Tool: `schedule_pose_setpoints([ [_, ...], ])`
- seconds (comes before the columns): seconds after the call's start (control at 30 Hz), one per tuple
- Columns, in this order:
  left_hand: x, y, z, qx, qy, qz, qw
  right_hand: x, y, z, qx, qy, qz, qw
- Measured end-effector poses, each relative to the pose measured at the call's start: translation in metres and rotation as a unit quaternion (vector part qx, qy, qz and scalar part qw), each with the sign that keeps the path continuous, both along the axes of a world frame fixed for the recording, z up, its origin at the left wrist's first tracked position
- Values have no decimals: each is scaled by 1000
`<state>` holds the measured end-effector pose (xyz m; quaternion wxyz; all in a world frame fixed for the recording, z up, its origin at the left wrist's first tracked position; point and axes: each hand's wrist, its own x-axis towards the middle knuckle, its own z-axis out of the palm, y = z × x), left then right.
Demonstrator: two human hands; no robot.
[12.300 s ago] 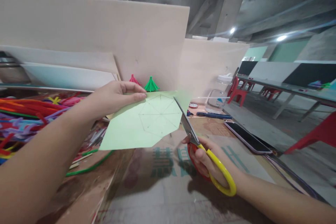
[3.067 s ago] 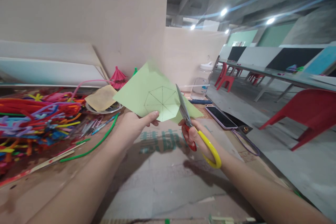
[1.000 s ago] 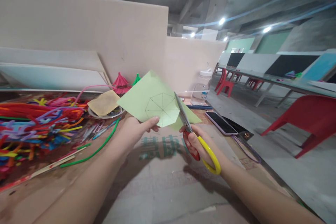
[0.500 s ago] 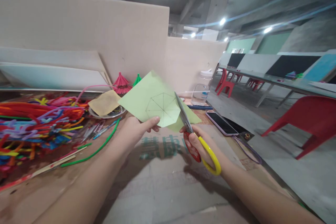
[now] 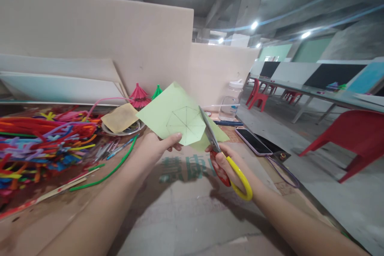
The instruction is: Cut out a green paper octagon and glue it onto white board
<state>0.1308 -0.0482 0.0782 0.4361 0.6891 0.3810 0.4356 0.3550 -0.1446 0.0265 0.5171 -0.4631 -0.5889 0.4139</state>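
Note:
A light green paper (image 5: 162, 113) is held up above the table, with an octagon and crossing lines drawn on it. My left hand (image 5: 163, 143) pinches its lower edge, thumb on top. In my right hand (image 5: 232, 164) are scissors (image 5: 211, 134) with one yellow handle loop and a red patterned part below. Their blades lie against the paper at the octagon's right side, looking nearly closed. A strip of the paper hangs to the right, behind the blades.
Colourful pipe cleaners (image 5: 45, 144) are heaped at the left, near a dish under a tan sheet (image 5: 120, 118). A phone (image 5: 253, 141), a clear bottle (image 5: 231, 102) and a red chair (image 5: 351, 140) are at the right. Cardboard (image 5: 180, 216) covers the table.
The scissors' blade tip has shifted very slightly left at the paper's cut side. Both hands keep their hold and have hardly moved.

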Motion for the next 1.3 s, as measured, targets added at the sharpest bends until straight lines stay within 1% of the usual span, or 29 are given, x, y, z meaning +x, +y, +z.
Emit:
schedule_pose_setpoints([
  [0.23, 0, -1, 2, -8, 4, -4, 1000, -1, -1, 0, -15, 17, 7, 1000],
  [0.37, 1, -1, 0, -14, 10, -3, 1000, -3, -2, 1, -20, 23, 2, 1000],
  [0.5, 0, 0, -2, -17, -7, -13, 1000, -3, -2, 3, -19, 20, -2, 1000],
  [0.63, 0, 1, -2, -18, -10, -9, 1000, -2, -2, 5, -17, 12, -6, 1000],
  [0.9, -1, 5, -6, -29, -19, -20, 999, -2, -1, 3, -32, 15, -4, 999],
  [1.17, 0, 1, -1, -25, -17, -16, 999, 1, 1, -1, -18, 4, -4, 1000],
  [1.3, 0, 2, -1, -18, -10, -14, 1000, 2, 3, -2, -24, -5, -8, 1000],
])
